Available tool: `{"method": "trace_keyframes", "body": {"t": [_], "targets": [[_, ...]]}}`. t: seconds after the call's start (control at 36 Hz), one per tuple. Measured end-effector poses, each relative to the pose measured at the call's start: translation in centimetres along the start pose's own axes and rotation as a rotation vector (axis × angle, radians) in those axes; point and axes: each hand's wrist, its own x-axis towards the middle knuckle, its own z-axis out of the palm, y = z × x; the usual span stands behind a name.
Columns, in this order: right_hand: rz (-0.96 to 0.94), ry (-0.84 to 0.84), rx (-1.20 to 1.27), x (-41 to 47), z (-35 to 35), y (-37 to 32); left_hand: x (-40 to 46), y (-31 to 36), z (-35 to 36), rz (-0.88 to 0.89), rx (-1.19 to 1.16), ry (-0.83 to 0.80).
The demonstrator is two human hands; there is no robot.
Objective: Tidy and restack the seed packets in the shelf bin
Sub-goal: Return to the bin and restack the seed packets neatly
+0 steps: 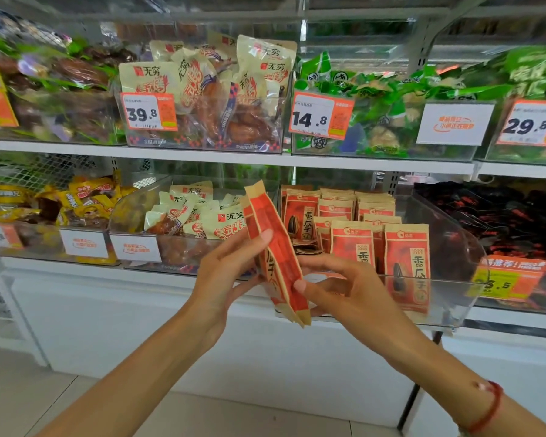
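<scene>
A thin stack of red and tan seed packets (pixel 273 250) stands edge-on and tilted in front of the lower shelf. My left hand (pixel 226 272) holds its left face with thumb and fingers. My right hand (pixel 338 287) grips its lower right edge. Behind them is a clear shelf bin (pixel 448 298) with more of the same seed packets (pixel 404 250); several stand upright in rows, front ones facing me. A loose packet lies flat near the bin's left side (pixel 306 246).
To the left a clear bin holds cream snack packs (pixel 208 216), and further left yellow packs (pixel 76 200). Dark red packs (pixel 501 216) fill the bin on the right. The upper shelf carries bins with price tags (pixel 150 111). White shelf base below.
</scene>
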Motion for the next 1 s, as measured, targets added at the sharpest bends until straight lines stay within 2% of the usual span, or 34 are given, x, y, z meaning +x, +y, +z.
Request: {"method": "trace_keyframes", "body": {"t": [0.14, 0.33, 0.42, 0.56, 0.67, 0.72, 0.83, 0.94, 1.0], "targets": [[-0.025, 0.041, -0.122, 0.0, 0.5, 0.3, -0.3, -0.6, 0.6, 0.058, -0.055, 0.111], [-0.033, 0.162, -0.232, -0.3, 1.5, 0.6, -0.8, -0.7, 1.7, 0.075, -0.070, 0.102], [-0.016, 0.147, -0.210, 0.2, 0.5, 0.4, -0.8, -0.2, 1.4, 0.062, -0.034, 0.081], [0.213, 0.034, 0.052, 1.0, -1.7, 0.0, -0.4, 0.3, 0.0, -0.065, 0.075, -0.058], [0.304, -0.074, 0.085, 1.2, -2.7, 0.3, -0.2, 0.2, -0.2, -0.114, 0.078, -0.141], [0.275, -0.009, 0.056, 1.4, -2.7, 0.4, -0.2, 0.0, -0.1, -0.106, 0.046, -0.126], [0.006, 0.175, -0.311, 1.2, -2.0, 0.4, -0.4, -0.2, 0.7, -0.018, -0.002, -0.009], [-0.060, 0.116, -0.396, 0.4, -0.5, 0.4, -0.6, -0.2, 1.8, 0.076, -0.035, 0.089], [-0.064, 0.142, -0.474, 0.3, -0.1, 0.7, -0.7, -0.3, 2.2, 0.108, -0.033, 0.102]]}}
